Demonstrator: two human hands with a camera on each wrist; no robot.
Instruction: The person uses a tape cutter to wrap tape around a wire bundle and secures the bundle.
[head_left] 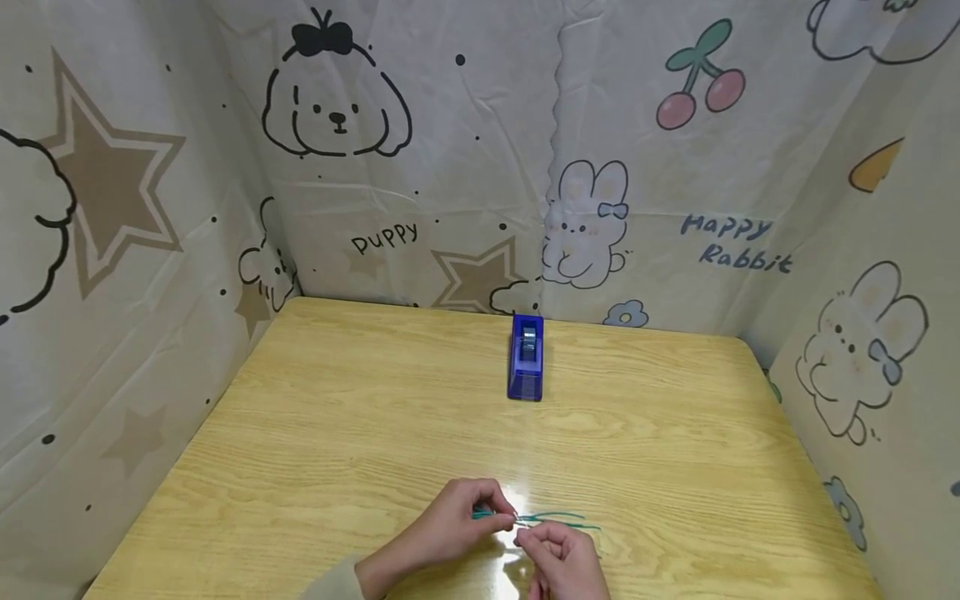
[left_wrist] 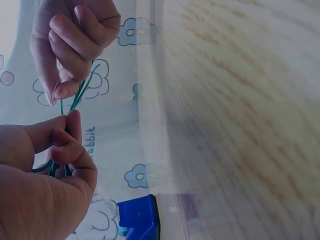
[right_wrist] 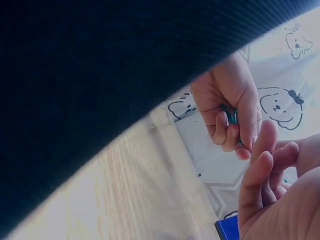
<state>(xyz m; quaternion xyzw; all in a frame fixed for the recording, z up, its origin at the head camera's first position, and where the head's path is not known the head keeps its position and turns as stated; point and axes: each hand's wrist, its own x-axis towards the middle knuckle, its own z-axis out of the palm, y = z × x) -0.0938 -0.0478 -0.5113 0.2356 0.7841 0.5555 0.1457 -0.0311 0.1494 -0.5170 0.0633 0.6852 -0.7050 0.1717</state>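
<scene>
Several thin green cords [head_left: 581, 526] run between the two hands, low in the head view. The thumb and fingertips of my left hand [head_left: 461, 521] pinch the cords, and green loops show inside its curled fingers in the left wrist view. Just to the right, my right hand [head_left: 570, 562] has its thumb and index fingertip together on a thin strand close to the left fingertips. Loose cord ends [left_wrist: 80, 93] stick out past the left hand, beside the right fingers. In the right wrist view, the right hand's own fingers partly hide the pinch point.
A blue tape dispenser [head_left: 527, 367] stands near the back of the wooden table [head_left: 360, 400]. Printed curtains [head_left: 465, 150] with cartoon figures hang behind the table and on both sides. A dark sleeve [right_wrist: 90, 90] covers much of the right wrist view.
</scene>
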